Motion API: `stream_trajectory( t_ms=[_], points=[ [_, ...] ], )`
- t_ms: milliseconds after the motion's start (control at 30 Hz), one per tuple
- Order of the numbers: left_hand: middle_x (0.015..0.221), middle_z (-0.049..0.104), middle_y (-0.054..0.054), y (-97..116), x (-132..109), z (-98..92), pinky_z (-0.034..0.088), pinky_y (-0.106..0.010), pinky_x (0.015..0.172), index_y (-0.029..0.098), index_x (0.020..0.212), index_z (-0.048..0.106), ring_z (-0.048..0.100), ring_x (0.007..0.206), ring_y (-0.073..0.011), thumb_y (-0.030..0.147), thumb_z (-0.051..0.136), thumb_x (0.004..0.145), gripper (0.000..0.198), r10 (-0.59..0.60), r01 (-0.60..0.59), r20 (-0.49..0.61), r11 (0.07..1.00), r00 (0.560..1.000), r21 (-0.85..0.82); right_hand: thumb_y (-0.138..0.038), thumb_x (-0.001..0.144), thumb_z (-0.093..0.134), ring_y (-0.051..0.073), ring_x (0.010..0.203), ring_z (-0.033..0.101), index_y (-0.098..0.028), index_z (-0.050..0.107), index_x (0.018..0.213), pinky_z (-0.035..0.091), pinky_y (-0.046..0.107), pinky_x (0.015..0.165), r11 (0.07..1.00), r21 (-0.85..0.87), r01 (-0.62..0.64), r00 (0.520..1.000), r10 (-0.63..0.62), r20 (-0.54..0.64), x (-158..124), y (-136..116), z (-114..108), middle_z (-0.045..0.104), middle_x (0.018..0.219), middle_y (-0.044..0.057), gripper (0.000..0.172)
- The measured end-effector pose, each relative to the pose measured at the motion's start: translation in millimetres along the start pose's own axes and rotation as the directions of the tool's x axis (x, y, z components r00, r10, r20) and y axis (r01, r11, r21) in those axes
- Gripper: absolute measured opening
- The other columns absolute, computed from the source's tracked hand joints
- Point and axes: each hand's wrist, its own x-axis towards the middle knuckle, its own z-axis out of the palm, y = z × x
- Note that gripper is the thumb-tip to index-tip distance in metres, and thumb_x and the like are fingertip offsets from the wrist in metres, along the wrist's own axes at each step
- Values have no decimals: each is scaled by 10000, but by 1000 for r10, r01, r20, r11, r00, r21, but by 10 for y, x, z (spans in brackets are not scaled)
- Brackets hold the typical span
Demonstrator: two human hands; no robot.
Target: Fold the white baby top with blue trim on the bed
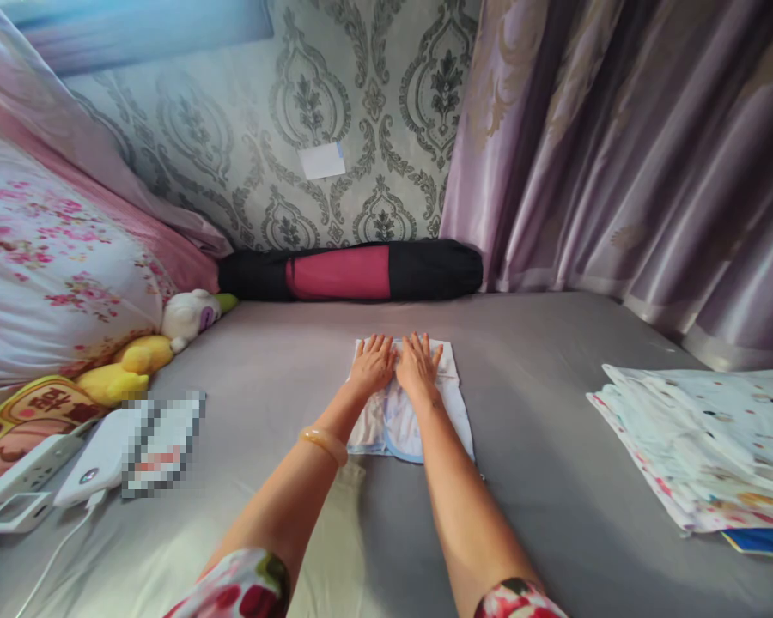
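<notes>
Blue-edged white cloth (400, 421) is laid on grey bedsheet (541, 429), centre, pressed by left hand (372, 365) and right hand (417, 365), both open flat, nothing gripped; judged light, limp, best lifted by corners.

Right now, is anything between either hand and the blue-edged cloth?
Nothing visible: the left hand and right hand both rest palm-down on the blue-edged cloth. The stacked fabrics lie apart from it, to the right.

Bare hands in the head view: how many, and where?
2: the bare left hand and bare right hand, side by side, palms down on a white cloth with blue edging.
</notes>
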Motion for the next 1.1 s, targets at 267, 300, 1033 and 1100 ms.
stream_trajectory(
  t_ms=[267,300,1033,1100],
  points=[
    [1529,330,-117,-27,-42,154,215,-519,1140,166,1456,345,254,1423,-293,395,146,994,553,5,-5,36,1000,999,0,-329,1006,258,299,1392,185,-183,456,1414,109,551,1121,996,-56,-70,992,75,106,-51,36,104,344,1489,69,477],
    [1532,322,-116,-28,-43,151,211,-519,1141,166,1460,338,248,1425,-295,388,148,993,551,5,-5,47,1000,999,2,-338,1006,249,303,1393,181,-178,451,1419,108,555,1120,995,-69,-67,991,74,109,-57,31,99,336,1493,69,487],
    [1553,284,-83,-287,37,131,166,-542,1137,275,1475,301,219,1436,-280,516,152,977,573,145,-141,90,989,985,-46,-385,1029,223,233,1395,208,-156,354,1468,130,463,1140,881,-132,455,874,-412,257,156,591,2,297,1511,94,512],
    [1554,284,-78,-286,38,128,166,-537,1140,282,1475,301,220,1437,-272,517,147,977,572,147,-143,89,988,985,-50,-392,1030,224,224,1400,195,-164,348,1472,131,450,1142,891,-115,440,881,-403,250,147,603,20,289,1515,84,513]
  ],
)
